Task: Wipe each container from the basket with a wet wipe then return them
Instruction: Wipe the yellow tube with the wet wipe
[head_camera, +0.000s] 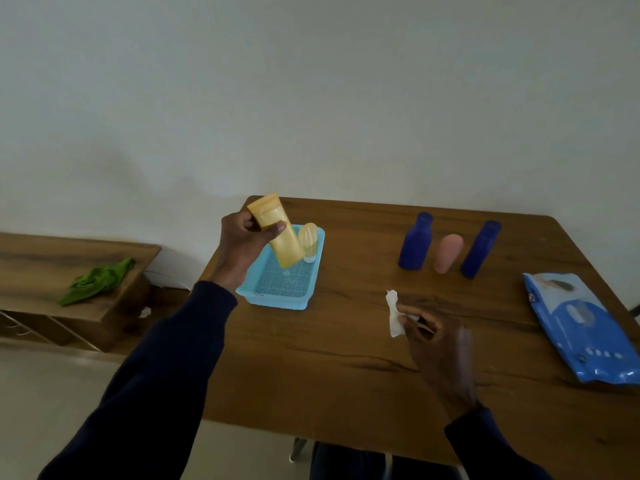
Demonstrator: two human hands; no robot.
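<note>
My left hand [244, 239] grips a yellow tube [277, 233] and holds it tilted over the far left corner of the light blue basket [277, 296]. A pale translucent tube [308, 240] leans in the basket's far right corner. My right hand [436, 341] pinches a crumpled white wet wipe [394, 315] above the middle of the table. Two dark blue bottles [415, 242] [479, 249] and a pink tube [447, 252] between them stand on the table at the far right.
A blue pack of wet wipes [581, 327] lies near the right edge of the wooden table [346, 358]. To the left stands a low wooden shelf [41, 258] with a green cloth [98, 280] on it. A plain wall runs behind.
</note>
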